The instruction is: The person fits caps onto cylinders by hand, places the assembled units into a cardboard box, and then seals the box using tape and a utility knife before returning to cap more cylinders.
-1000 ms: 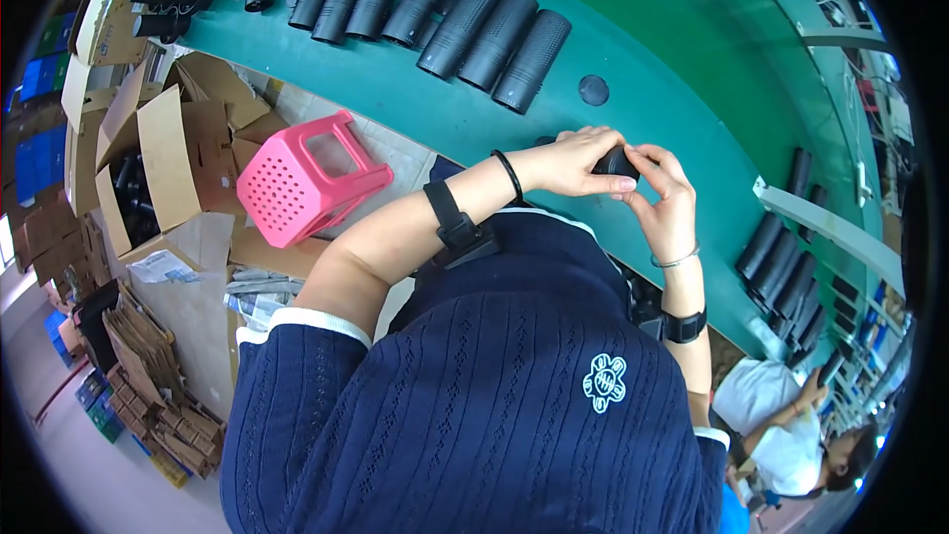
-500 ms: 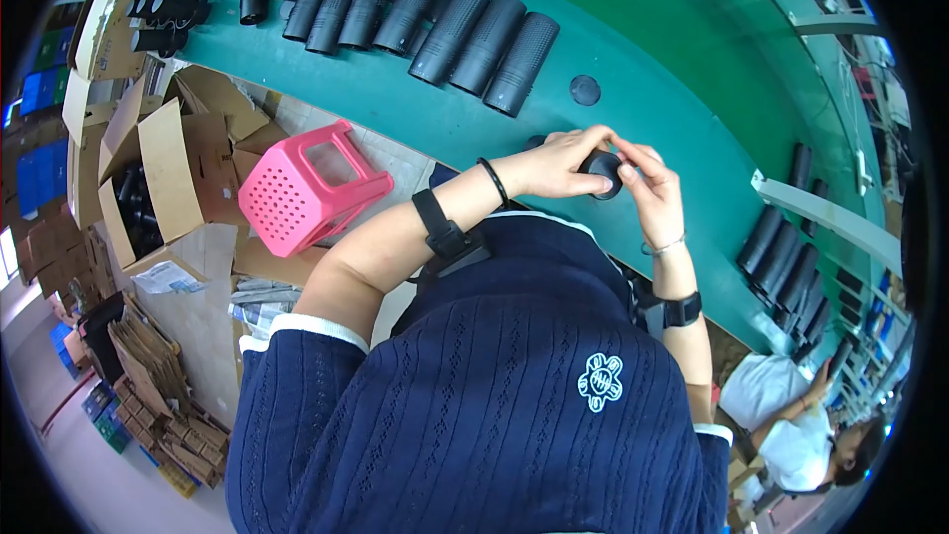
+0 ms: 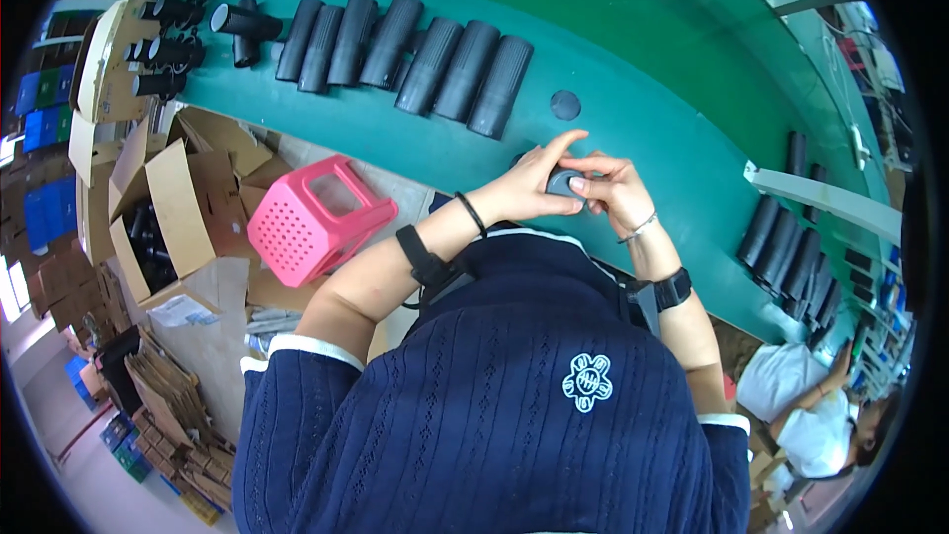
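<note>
Over the near edge of the green bench (image 3: 643,129), both hands are at a black cylinder whose round, greyish end (image 3: 564,185) faces up toward me. My left hand (image 3: 534,181) is closed around its side, with the index finger raised along the far side. From the right, my right hand (image 3: 615,190) grips the end, thumb lying on its face and fingers curled beside it. Most of the cylinder is hidden by my left hand. Just beyond my hands a flat black disc (image 3: 564,105) lies on the bench.
Several black ribbed cylinders (image 3: 431,66) lie in a row at the far left of the bench. More cylinders (image 3: 781,247) are at the right, past a pale metal bar (image 3: 825,200). A pink stool (image 3: 297,227) and an open carton (image 3: 178,198) stand left. Another person (image 3: 811,425) sits at right.
My left thumb has come off the cylinder's round end, and my right thumb now rests on it. Both hands have shifted slightly left in the picture, and the whole view has tilted a little.
</note>
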Available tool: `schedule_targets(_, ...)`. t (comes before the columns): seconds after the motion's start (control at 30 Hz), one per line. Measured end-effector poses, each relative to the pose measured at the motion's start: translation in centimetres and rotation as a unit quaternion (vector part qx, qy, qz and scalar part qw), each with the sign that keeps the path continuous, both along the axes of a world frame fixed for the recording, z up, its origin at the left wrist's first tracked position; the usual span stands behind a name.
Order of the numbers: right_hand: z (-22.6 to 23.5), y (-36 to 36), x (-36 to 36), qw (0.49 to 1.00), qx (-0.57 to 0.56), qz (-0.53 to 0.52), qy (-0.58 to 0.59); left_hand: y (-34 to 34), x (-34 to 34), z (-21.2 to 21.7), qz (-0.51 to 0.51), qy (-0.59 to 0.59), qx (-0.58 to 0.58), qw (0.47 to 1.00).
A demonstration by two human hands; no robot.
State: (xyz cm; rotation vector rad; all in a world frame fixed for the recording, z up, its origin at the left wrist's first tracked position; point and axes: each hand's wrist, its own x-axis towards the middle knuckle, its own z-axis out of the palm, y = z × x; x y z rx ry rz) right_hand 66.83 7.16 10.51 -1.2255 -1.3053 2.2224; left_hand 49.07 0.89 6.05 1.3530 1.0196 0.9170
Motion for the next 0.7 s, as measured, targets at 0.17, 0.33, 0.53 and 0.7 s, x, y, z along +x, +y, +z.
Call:
schedule_targets(0.17,-0.6,-0.7,0.5,0.999,-0.037,-0.033,0.006,0.0,0.4,1.7,-0.026,-0.040,-0.039,0.998)
schedule_targets(0.33,-2.4,1.7,2.5,0.996,0.086,-0.015,0.009,2.4,-0.2,2.2,0.037,-0.264,-0.121,0.956)
schedule_targets(0.53,-4.4,0.6,4.1,0.980,0.190,-0.037,0.037,7.6,1.6,4.3,0.101,-0.473,-0.217,0.848)
schedule_targets(0.7,-6.2,13.2,10.5,0.931,0.271,-0.200,-0.140,11.2,-4.4,0.3,0.203,0.591,0.021,0.780)
